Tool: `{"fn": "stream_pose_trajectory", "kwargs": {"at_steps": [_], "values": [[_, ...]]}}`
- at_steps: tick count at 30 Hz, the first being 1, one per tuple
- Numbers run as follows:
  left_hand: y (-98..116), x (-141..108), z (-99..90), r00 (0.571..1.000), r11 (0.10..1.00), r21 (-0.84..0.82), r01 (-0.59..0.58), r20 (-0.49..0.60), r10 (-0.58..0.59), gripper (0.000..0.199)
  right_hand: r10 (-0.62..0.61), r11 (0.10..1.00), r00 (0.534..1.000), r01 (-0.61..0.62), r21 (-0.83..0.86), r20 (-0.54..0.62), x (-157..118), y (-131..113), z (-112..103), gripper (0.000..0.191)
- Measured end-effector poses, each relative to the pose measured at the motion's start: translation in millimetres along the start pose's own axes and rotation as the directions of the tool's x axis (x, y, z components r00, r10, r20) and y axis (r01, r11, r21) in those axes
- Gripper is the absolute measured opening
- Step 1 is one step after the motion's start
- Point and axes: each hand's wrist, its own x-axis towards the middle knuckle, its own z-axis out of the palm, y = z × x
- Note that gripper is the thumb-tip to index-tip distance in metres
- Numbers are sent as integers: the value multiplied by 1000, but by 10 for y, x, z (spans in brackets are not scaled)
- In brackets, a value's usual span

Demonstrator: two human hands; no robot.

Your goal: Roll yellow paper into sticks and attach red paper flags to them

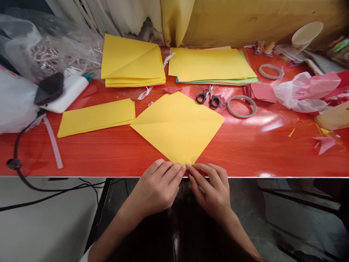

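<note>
- Left grip [160, 187]: fingers bunched together, pinching the near corner of the yellow sheet [177, 125].
- Right grip [212, 187]: clamped on the same corner, its fingertips just beside the left grip's.
- The yellow sheet lies diamond-wise on the red surface [109, 156], directly beyond both grips, a crease running across it.
- Beyond the left grip, leftward: a yellow strip pile [96, 117].
- Beyond the right grip: a tape roll [241, 116], rightward; scissors [209, 95], nearly straight ahead.
- Farthest ahead of both grips: two yellow paper stacks [131, 60], side by side.

the sheet [178, 127] lies between a paper stack [96, 117] (left) and a tape roll [242, 116].
</note>
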Motion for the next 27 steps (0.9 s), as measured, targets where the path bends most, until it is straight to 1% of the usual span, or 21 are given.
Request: {"fn": "stream_pose_trajectory", "kwargs": {"at_steps": [2, 6, 8, 9, 11, 14, 17, 19, 21, 24, 25, 27], "values": [[25, 32, 0, 1000, 999, 16, 30, 9, -30, 27, 2, 1000, 1000, -2, 5, 3, 7, 4, -2, 35], [86, 122, 28, 995, 990, 104, 96, -9, -96, 14, 24, 999, 999, -26, 40, 32, 27, 1, -26, 31], [97, 169, 49, 992, 987, 106, 123, -3, -123, 13, 32, 997, 999, -34, 69, 31, 32, -7, -44, 28], [94, 190, 60, 993, 988, 100, 120, 3, -121, 14, 31, 996, 999, -32, 82, 19, 32, -11, -53, 26], [74, 223, 81, 997, 991, 109, 76, 17, -79, 13, 24, 995, 999, -22, 96, -23, 31, -15, -69, 25], [38, 251, 114, 999, 986, 164, 8, 34, -14, 10, 12, 995, 997, -5, 102, -76, 32, 0, -85, 27], [29, 247, 142, 999, 983, 185, 14, 25, -19, 9, -34, 996, 997, 40, 85, -72, 44, 32, -86, 32], [49, 228, 153, 999, 987, 152, 50, 6, -52, 9, -68, 996, 996, 71, 61, -54, 56, 48, -78, 33], [84, 200, 155, 994, 991, 76, 109, -15, -108, 9, -85, 995, 995, 87, 38, -46, 68, 52, -65, 32], [139, 153, 144, 980, 981, -60, 186, -58, -189, 8, -101, 995, 993, 102, 16, -57, 83, 41, -45, 24], [149, 139, 138, 978, 977, -96, 192, -70, -199, 6, -105, 994, 993, 106, 15, -59, 87, 36, -41, 21], [148, 111, 124, 979, 975, -148, 167, -95, -182, 3, -106, 994, 993, 108, 21, -57, 89, 31, -34, 16]]}}
